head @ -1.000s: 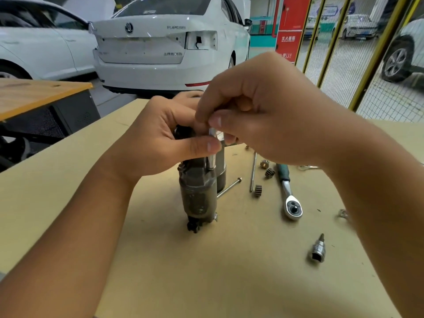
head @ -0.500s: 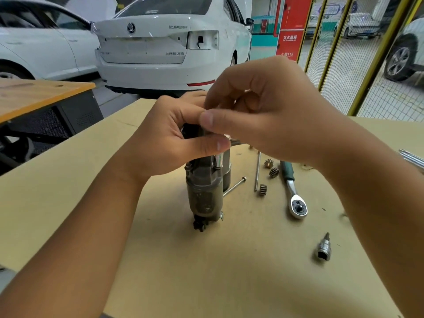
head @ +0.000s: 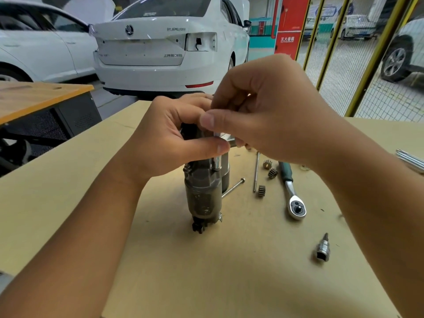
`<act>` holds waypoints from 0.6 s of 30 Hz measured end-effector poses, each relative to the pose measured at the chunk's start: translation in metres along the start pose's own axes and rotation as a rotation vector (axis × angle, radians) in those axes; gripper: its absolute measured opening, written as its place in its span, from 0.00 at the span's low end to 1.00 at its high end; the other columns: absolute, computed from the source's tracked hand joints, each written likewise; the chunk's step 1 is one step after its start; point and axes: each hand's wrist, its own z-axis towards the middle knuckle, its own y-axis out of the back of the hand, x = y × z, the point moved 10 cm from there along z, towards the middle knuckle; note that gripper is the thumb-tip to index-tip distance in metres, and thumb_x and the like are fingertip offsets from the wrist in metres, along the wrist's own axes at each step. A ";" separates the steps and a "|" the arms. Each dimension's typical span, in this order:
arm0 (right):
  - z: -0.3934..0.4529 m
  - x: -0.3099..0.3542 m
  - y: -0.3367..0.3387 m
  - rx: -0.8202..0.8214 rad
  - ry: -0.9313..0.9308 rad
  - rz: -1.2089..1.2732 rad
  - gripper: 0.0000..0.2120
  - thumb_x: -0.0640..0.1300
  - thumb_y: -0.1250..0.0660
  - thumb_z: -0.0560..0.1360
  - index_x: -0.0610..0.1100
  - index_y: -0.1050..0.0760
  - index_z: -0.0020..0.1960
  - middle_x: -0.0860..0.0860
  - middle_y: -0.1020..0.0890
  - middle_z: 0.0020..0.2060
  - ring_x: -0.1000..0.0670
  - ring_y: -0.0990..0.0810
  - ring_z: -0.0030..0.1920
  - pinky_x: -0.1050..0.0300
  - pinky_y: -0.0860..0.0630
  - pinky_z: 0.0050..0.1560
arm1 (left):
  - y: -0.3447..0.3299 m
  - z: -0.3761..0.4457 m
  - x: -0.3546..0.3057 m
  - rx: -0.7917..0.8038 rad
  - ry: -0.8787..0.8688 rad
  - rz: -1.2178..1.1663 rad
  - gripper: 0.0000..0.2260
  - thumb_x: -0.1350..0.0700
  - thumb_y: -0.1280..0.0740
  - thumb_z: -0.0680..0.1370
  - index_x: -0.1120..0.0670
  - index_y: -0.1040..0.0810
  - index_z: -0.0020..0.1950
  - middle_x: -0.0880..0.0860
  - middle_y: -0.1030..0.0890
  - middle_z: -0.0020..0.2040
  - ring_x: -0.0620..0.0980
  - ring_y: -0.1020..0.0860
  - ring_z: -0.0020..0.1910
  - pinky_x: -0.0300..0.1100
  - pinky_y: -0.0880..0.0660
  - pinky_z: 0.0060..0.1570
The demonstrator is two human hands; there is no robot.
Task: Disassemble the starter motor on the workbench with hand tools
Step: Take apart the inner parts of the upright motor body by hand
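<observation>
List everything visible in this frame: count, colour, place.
starter motor: 1, grey-brown, upright at bench centre
workbench: 1, tan top
long bolts: 2, silver, right of motor
small gears: 3, brass, beside bolts
ratchet: 1, chrome with green handle, right of gears
bit socket: 1, chrome, near right
white cars: 2, behind bench
side table: 1, wooden top, left
left hand: grips motor top
right hand: pinches silver part at motor top

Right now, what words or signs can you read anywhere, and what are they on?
Round logo badge, no letters: boot lid of the white saloon car.
Lettering on that boot lid, upper right and lower right: too blurred to read.
White characters on the red pillar sign: too blurred.
Silver ratchet wrench with green handle: nothing readable.
</observation>
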 end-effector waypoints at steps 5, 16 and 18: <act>-0.001 0.008 0.000 0.062 0.058 -0.028 0.04 0.40 0.26 0.74 0.47 0.16 0.48 0.58 0.16 0.40 0.55 0.17 0.40 0.61 0.21 0.40 | -0.007 0.001 -0.005 0.055 -0.037 0.000 0.09 0.56 0.28 0.77 0.55 0.16 0.56 0.51 0.16 0.52 0.51 0.21 0.56 0.42 0.27 0.58; -0.001 0.009 -0.008 0.103 0.035 -0.097 0.05 0.45 0.25 0.75 0.47 0.15 0.50 0.54 0.16 0.40 0.54 0.19 0.39 0.55 0.22 0.41 | -0.009 -0.001 -0.008 0.073 -0.055 0.033 0.05 0.54 0.28 0.77 0.47 0.14 0.50 0.38 0.17 0.51 0.47 0.22 0.59 0.40 0.29 0.59; -0.002 0.009 -0.008 0.129 0.043 -0.067 0.06 0.42 0.27 0.76 0.48 0.16 0.53 0.55 0.17 0.39 0.56 0.20 0.37 0.61 0.24 0.36 | -0.005 -0.001 -0.006 0.046 -0.053 0.034 0.05 0.55 0.27 0.77 0.50 0.13 0.51 0.41 0.16 0.51 0.50 0.20 0.57 0.41 0.27 0.58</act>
